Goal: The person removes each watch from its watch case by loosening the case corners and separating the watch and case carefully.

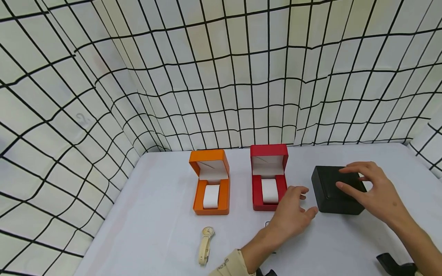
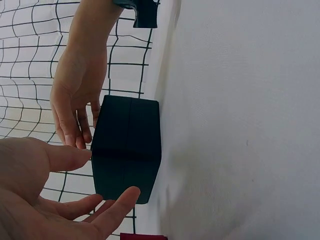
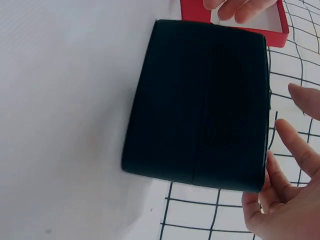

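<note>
On the right, left hand (image 1: 291, 214) and right hand (image 1: 374, 189) flank the black box (image 1: 340, 203) (lid down!), fingers loosely parted.

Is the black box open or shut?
Shut: the black box shows a flat, closed top, whereas the red box has its lid raised.

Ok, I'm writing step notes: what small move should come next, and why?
Probably lift open the black, smooth-faced rectangular box: it is shut, the left hand and right hand are close by, and the orange rectangular box and red rectangular box stand open.
</note>
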Demonstrator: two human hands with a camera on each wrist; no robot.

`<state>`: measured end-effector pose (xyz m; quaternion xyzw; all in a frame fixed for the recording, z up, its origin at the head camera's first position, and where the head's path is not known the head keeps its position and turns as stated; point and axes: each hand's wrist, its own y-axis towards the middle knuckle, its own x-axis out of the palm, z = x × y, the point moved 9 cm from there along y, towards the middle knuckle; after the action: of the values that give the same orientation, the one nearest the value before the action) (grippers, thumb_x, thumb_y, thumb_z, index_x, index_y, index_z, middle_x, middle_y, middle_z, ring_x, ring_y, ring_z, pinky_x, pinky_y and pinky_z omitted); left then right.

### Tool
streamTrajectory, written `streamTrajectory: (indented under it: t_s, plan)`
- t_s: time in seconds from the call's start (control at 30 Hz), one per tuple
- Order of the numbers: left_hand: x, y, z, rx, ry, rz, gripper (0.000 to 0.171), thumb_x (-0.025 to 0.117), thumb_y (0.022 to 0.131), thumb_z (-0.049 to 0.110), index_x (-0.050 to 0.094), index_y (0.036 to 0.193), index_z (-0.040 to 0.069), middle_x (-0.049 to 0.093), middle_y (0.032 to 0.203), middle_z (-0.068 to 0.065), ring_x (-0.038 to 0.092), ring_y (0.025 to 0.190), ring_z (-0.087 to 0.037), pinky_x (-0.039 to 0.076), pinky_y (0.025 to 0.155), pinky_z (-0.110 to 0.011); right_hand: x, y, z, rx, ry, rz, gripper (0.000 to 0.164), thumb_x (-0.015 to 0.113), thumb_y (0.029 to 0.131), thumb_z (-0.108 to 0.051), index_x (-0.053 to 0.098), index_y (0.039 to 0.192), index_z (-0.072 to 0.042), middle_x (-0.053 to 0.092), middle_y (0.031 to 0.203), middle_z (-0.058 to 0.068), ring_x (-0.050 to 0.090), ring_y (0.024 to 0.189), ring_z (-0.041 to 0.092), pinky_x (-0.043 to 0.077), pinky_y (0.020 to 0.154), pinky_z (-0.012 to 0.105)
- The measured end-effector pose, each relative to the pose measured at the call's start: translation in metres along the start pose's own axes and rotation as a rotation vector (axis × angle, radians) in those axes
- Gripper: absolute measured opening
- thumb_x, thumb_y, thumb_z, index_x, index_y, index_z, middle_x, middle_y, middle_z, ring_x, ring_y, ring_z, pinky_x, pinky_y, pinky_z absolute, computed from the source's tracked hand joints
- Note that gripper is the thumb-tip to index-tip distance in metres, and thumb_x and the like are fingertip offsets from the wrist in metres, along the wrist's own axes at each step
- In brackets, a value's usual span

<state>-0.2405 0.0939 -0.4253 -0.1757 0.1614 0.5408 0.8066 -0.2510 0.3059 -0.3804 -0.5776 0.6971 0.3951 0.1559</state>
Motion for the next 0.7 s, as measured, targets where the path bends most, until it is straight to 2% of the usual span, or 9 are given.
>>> streamTrajectory:
  t_s: [0.1,0.2,0.3,0.33,0.47,0.7]
  plan:
    - [0.003,0.001,-0.001,-0.011,0.014,-0.009,0.052,0.078,0.094,0.021,0.056,0.142,0.017,0.061,0.134,0.003,0.064,0.101,-0.003,0.057,0.08,-0.015,0.0,-0.002,0.005,0.006,-0.006,-0.015,0.037,0.086,0.086,-0.026,0.073,0.119,-0.015,0.053,0.14,0.01,0.033,0.115,-0.017,0.029,0.085,0.002]
    - [0.006,0.002,0.0,-0.009,0.059,-0.008,0.053,0.077,0.094,0.025,0.057,0.142,0.017,0.061,0.134,0.004,0.064,0.108,-0.003,0.057,0.085,-0.017,0.001,-0.002,0.008,0.003,-0.014,-0.041,0.042,0.087,0.086,-0.027,0.071,0.122,-0.013,0.049,0.147,0.018,0.04,0.126,0.006,0.024,0.087,-0.002]
    - [0.01,0.002,0.0,-0.004,0.125,-0.012,0.054,0.076,0.094,0.028,0.056,0.142,0.016,0.06,0.135,0.003,0.063,0.115,-0.003,0.057,0.094,-0.02,0.003,-0.002,0.012,-0.012,-0.006,-0.076,0.047,0.087,0.086,-0.025,0.069,0.126,-0.01,0.043,0.152,0.024,0.038,0.131,0.035,0.019,0.089,-0.007]
    - [0.011,0.002,0.0,-0.003,0.144,-0.017,0.055,0.076,0.094,0.029,0.056,0.143,0.015,0.06,0.136,0.003,0.062,0.117,-0.003,0.056,0.097,-0.021,0.004,-0.003,0.013,-0.016,0.002,-0.09,0.048,0.087,0.086,-0.024,0.068,0.127,-0.009,0.041,0.154,0.025,0.037,0.131,0.04,0.018,0.09,-0.008]
    - [0.018,0.003,-0.001,-0.008,0.191,-0.041,0.057,0.074,0.095,0.032,0.053,0.145,0.014,0.058,0.138,0.004,0.062,0.12,-0.004,0.054,0.104,-0.023,0.006,-0.005,0.021,-0.026,0.025,-0.136,0.053,0.088,0.084,-0.022,0.065,0.13,-0.007,0.035,0.157,0.029,0.033,0.135,0.046,0.017,0.09,-0.01]
    - [0.027,0.003,0.001,-0.002,0.203,-0.052,0.061,0.073,0.096,0.032,0.05,0.148,0.013,0.057,0.142,0.004,0.061,0.125,-0.005,0.053,0.107,-0.024,0.014,-0.008,0.035,-0.004,0.049,-0.229,0.063,0.087,0.084,-0.023,0.058,0.138,-0.01,0.026,0.162,0.03,0.028,0.138,0.047,0.02,0.085,-0.004]
